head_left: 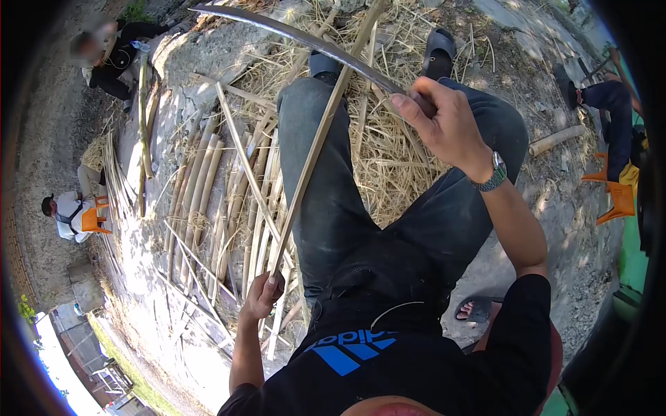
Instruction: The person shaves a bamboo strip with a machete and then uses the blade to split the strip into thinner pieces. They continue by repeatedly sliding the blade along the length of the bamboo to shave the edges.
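Observation:
My right hand (444, 118) is closed round the handle of a machete, with a watch on that wrist. The long, slightly curved machete blade (291, 41) points to the upper left and crosses over a bamboo strip. My left hand (263, 295) grips the lower end of this long bamboo strip (312, 156), which slants up across my left thigh to the top of the view. Blade and strip overlap near my knees. Pale shavings (395, 187) lie thick on the ground between my legs.
Cut bamboo poles (205, 177) and split strips (260, 201) lie to my left. A short pole (557, 140) rests at right, near orange chairs (616, 197) and another person's legs (607, 104). Two people sit at far left, one on an orange chair (92, 219).

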Demonstrator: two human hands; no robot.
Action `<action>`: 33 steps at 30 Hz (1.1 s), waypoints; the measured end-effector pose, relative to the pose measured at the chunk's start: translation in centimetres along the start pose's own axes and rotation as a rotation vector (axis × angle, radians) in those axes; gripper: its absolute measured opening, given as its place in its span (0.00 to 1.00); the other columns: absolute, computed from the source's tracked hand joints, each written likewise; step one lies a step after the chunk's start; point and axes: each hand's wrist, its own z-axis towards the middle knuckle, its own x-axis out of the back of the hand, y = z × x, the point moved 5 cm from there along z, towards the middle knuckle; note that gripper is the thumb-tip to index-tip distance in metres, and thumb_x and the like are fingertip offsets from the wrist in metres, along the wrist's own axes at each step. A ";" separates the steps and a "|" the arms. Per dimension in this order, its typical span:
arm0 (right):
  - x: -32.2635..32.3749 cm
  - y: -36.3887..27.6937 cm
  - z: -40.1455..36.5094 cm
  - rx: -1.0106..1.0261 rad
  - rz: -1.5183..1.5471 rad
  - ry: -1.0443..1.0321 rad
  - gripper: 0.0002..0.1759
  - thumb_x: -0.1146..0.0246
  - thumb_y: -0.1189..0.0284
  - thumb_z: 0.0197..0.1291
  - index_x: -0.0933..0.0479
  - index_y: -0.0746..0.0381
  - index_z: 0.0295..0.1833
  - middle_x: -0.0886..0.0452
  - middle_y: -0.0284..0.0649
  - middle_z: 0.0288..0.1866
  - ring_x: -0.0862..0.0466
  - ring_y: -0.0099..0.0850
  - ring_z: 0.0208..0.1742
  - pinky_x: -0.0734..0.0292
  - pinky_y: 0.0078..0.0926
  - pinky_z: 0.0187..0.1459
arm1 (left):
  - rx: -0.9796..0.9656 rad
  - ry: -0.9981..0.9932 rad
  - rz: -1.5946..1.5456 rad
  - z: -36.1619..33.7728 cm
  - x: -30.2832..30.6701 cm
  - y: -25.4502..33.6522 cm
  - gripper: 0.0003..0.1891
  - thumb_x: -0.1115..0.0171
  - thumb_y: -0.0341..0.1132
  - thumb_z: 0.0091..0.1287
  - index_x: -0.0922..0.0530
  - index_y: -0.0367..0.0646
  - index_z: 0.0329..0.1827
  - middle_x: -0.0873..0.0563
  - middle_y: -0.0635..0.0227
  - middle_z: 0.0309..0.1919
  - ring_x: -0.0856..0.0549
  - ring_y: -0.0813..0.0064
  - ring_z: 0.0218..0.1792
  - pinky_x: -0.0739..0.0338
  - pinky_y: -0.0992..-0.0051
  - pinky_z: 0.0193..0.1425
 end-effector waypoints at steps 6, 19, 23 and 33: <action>-1.7 0.6 0.7 -0.022 -0.083 -0.037 0.31 0.36 0.46 0.72 0.25 0.64 0.30 0.30 0.36 0.13 0.28 0.31 0.15 0.32 0.33 0.21 | 0.084 -0.099 -0.157 -0.4 -0.8 -0.2 0.32 0.56 0.63 0.81 0.27 0.41 0.35 0.37 0.81 0.17 0.41 0.86 0.18 0.49 0.78 0.22; -2.3 -0.6 1.1 -0.013 -0.038 -0.130 0.33 0.36 0.49 0.73 0.27 0.67 0.24 0.30 0.42 0.13 0.27 0.36 0.15 0.31 0.35 0.22 | 0.227 -0.126 -0.208 0.2 -1.9 2.3 0.38 0.54 0.74 0.74 0.27 0.41 0.36 0.38 0.79 0.15 0.42 0.85 0.17 0.51 0.78 0.22; -4.4 -2.2 -0.5 0.007 -0.042 -0.260 0.32 0.37 0.48 0.73 0.25 0.65 0.27 0.25 0.42 0.15 0.21 0.40 0.17 0.25 0.37 0.24 | 0.224 -0.174 -0.217 2.8 -2.4 5.5 0.39 0.54 0.75 0.73 0.27 0.40 0.35 0.39 0.79 0.14 0.43 0.85 0.15 0.53 0.78 0.21; -8.7 -8.4 -5.6 0.182 -0.139 -0.502 0.28 0.36 0.43 0.68 0.25 0.59 0.30 0.17 0.41 0.19 0.14 0.44 0.21 0.19 0.44 0.24 | -0.055 0.126 0.163 6.2 -2.3 13.5 0.30 0.49 0.58 0.82 0.23 0.35 0.35 0.31 0.73 0.18 0.32 0.80 0.22 0.38 0.73 0.27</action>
